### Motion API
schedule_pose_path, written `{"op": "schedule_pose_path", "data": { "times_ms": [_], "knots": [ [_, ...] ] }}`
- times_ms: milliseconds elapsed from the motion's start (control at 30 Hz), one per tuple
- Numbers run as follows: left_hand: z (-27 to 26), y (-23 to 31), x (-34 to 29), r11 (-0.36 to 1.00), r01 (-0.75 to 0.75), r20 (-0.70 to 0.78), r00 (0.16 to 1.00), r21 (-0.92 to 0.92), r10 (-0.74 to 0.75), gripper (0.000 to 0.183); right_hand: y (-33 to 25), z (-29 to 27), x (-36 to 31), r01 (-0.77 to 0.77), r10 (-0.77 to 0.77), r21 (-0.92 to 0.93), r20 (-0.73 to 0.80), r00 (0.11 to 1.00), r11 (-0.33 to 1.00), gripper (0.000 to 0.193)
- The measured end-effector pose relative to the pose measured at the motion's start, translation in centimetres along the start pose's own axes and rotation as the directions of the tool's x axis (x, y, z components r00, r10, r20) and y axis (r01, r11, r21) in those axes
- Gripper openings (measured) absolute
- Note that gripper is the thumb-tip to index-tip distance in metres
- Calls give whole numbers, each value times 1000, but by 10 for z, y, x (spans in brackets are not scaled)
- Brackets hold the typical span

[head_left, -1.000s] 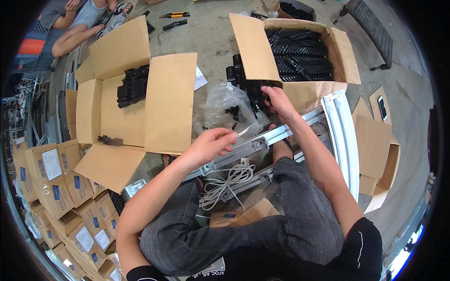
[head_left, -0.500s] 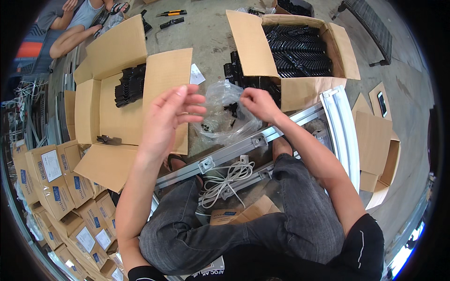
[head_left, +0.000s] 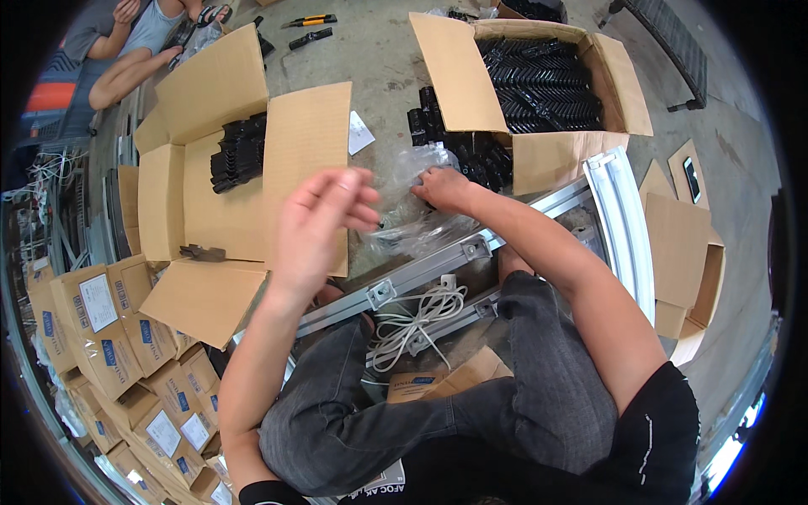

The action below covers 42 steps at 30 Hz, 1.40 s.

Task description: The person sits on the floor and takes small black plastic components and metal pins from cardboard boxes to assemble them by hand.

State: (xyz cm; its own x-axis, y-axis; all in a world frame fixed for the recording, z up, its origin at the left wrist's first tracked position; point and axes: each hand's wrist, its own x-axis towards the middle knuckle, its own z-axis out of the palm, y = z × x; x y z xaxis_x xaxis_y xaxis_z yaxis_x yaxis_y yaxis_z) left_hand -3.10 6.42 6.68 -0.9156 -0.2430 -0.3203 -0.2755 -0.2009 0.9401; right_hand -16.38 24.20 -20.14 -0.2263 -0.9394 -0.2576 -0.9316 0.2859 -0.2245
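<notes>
My right hand point(head_left: 446, 188) is closed at the crumpled clear plastic bag point(head_left: 412, 231), its fingertips pinching the film near the upper end. Small dark pieces show through the plastic, partly hidden by that hand. My left hand point(head_left: 326, 220) is raised to the left of the bag, in front of a carton flap. Its fingers are half curled with gaps between them, slightly blurred, and I see nothing in them. Just past the right hand, black plastic parts point(head_left: 480, 164) lie in a heap on the floor.
An open carton point(head_left: 160, 198) with some black parts stands left; another point(head_left: 551, 156), full of them, stands at far right. Aluminium rails point(head_left: 421, 273) and a coiled white cable point(head_left: 417, 324) lie across my legs. Stacked cartons point(head_left: 93, 320) fill the left. A person point(head_left: 126, 76) sits far left.
My right hand has moved down and left onto the plastic bag, which has crumpled. My left hand has moved slightly right and lower, its fingers curling more. The whole view has shifted a little.
</notes>
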Motion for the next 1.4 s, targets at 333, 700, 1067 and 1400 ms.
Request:
{"op": "schedule_pose_path", "data": {
  "times_ms": [333, 700, 1067, 1400],
  "knots": [
    [23, -22, -14, 918, 130, 346, 899, 374, -268, 30, -5, 10, 6, -20, 21, 38, -28, 999, 999, 18],
    [-55, 46, 9, 892, -114, -106, 978, 438, 177, 35, 6, -14, -4, -230, 221, 359, 67, 973, 904, 19],
    [-169, 68, -21, 467, 243, -434, 826, 850, 360, 40, 22, -19, -26, -332, 321, 889, 229, 919, 316, 11],
    [-265, -39, -33, 70, 771, -723, 557, 633, 409, 47, 19, -41, -27, -231, 314, 912, 342, 886, -339, 8]
  ]
}}
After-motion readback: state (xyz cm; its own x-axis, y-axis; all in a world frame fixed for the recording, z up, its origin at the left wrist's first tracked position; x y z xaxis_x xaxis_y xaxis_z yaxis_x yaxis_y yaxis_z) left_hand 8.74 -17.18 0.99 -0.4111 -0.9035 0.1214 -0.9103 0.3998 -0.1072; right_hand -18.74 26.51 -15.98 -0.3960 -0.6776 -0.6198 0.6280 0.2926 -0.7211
